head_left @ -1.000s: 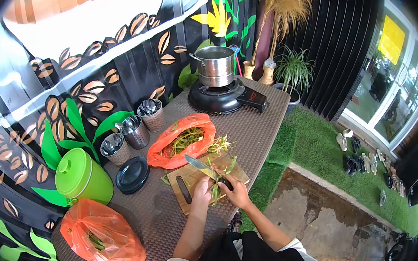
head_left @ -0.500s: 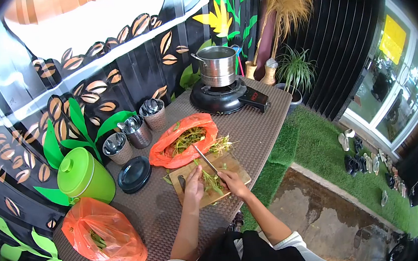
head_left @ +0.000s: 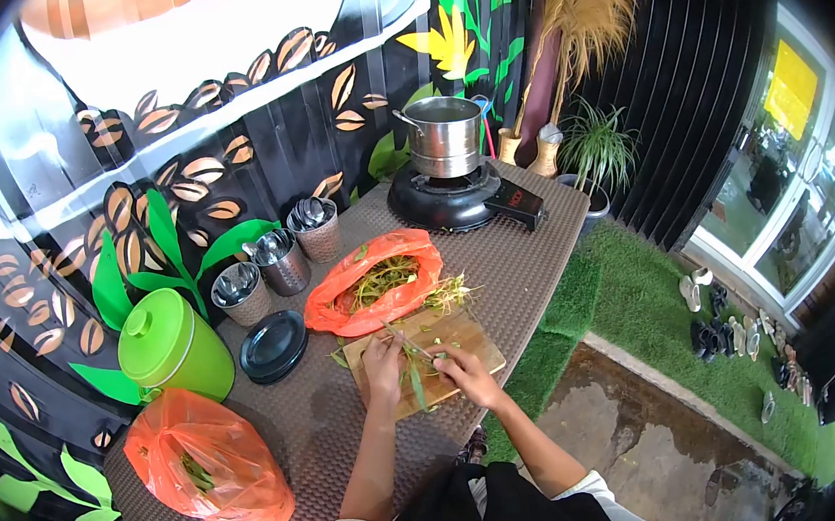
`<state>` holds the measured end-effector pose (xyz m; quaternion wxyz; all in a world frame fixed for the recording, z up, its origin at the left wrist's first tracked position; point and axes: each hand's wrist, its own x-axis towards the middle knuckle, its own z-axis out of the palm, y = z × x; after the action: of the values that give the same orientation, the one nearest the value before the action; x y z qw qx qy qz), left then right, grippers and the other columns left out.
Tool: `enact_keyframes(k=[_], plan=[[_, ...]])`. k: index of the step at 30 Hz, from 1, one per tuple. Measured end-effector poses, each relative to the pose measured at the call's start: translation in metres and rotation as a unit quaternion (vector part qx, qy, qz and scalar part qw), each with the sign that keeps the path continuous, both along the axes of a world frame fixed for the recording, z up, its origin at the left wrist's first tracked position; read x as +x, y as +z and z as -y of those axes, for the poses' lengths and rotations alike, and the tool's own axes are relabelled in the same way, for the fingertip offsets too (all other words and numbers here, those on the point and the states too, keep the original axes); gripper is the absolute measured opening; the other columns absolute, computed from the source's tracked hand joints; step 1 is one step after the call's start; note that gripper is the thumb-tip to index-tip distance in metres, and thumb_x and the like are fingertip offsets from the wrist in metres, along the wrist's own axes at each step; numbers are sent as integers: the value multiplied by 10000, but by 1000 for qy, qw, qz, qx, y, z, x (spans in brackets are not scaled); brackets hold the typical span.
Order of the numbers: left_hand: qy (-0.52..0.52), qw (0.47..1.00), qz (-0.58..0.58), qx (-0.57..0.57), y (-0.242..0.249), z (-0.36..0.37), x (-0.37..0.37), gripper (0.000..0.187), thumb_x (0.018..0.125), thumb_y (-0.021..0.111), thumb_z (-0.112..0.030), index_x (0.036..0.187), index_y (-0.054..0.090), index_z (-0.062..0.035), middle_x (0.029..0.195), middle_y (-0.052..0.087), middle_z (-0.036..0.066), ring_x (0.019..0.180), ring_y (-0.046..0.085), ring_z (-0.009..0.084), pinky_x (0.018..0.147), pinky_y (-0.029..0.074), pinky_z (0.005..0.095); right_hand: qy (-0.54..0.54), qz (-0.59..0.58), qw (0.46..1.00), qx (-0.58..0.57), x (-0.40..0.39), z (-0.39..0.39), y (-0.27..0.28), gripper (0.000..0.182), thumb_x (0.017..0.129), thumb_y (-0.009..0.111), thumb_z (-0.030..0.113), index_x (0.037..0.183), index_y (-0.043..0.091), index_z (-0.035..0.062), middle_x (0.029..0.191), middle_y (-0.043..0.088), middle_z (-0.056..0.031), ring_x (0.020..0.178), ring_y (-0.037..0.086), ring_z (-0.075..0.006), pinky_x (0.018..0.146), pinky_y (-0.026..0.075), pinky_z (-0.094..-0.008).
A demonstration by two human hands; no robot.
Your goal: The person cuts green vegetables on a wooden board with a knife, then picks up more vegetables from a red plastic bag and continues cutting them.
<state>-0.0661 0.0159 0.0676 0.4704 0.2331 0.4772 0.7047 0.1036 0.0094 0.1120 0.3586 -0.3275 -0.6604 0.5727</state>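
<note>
My right hand [head_left: 468, 376] grips a knife [head_left: 408, 342], its blade pointing up and left across the wooden cutting board [head_left: 471, 341]. My left hand [head_left: 383, 366] is closed on some green leafy stems [head_left: 416, 385] over the board's left side; its fingertips are partly hidden. Small green bits lie scattered on the wood. Just beyond the board sits an open orange plastic bag [head_left: 332, 309] filled with greens [head_left: 379, 282]. A bunch of pale root ends [head_left: 452, 292] lies beside the bag's right edge.
A steel pot [head_left: 445, 142] stands on a black portable stove [head_left: 442, 201] at the far end. Several cutlery cups [head_left: 285, 265], dark stacked plates [head_left: 273, 347], a green lidded container [head_left: 172, 344] and a tied orange bag [head_left: 207, 472] occupy the left side. The table's right edge [head_left: 551, 293] is near.
The knife blade has swung lower and further left, toward my left hand. Stems now hang down between my hands. The whole view has shifted slightly.
</note>
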Motion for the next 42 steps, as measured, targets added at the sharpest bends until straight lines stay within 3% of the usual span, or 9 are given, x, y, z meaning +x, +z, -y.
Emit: enact_keyframes(k=[5,12,19,24,26,30,33,35,42], plan=[[41,999,1,8,2,-2,9,176,857,665,-135,918,536,-32,753,530,-13,591,449,50,510,354,212,7,110,994,24,4,16,1,368,913,519,250,1223,538,51,849,636,-93,725,568,-135,706,458,-285],[-6,999,39,13,1,-2,13,199,852,674,-143,929,525,-35,700,494,-22,555,447,60,496,360,228,-23,96,993,59,10,15,-20,411,907,526,255,1274,511,69,1133,628,-146,1036,609,-247,913,438,-335],[-84,994,64,-13,3,3,17,316,837,682,-123,1101,542,-20,913,594,8,805,570,94,698,457,234,-97,149,982,71,13,24,-7,393,898,545,262,1258,528,107,1052,647,-162,981,630,-282,858,460,-361],[-102,993,62,-1,-7,-1,15,195,882,617,-96,1060,565,-37,918,610,10,776,571,65,640,442,193,-140,150,973,109,19,16,-23,392,893,558,279,1233,537,85,933,661,-182,879,654,-267,782,478,-359],[-100,994,47,3,-9,-3,16,195,883,615,-101,1063,569,-40,922,613,7,778,573,60,639,441,187,-139,81,983,86,19,13,-24,373,901,552,194,1244,519,50,644,520,-39,598,459,-102,574,402,-277],[-92,995,20,-22,6,3,23,210,884,616,-115,1072,574,-33,960,624,16,803,581,69,664,449,194,-151,162,972,75,25,11,-21,399,893,563,299,1195,549,40,854,648,-177,767,633,-213,730,473,-323],[-114,993,-5,-33,12,5,22,235,882,617,-111,1091,571,-13,1004,623,36,877,584,91,732,456,210,-180,145,969,84,31,6,-28,371,895,561,291,1151,570,22,779,627,-155,680,593,-194,670,461,-327],[-133,991,-9,-25,11,5,19,257,880,618,-109,1107,567,-1,1029,620,47,920,583,105,775,458,220,-162,113,976,92,36,0,-31,319,904,551,207,1124,576,-22,608,485,-16,549,432,-79,505,364,-271],[-251,962,111,-1,5,4,19,328,868,624,-90,1167,543,17,1071,604,74,972,579,141,880,458,250,-180,6,982,54,41,-6,-26,314,924,518,197,1149,579,-13,620,471,23,547,413,-61,496,345,-248]])
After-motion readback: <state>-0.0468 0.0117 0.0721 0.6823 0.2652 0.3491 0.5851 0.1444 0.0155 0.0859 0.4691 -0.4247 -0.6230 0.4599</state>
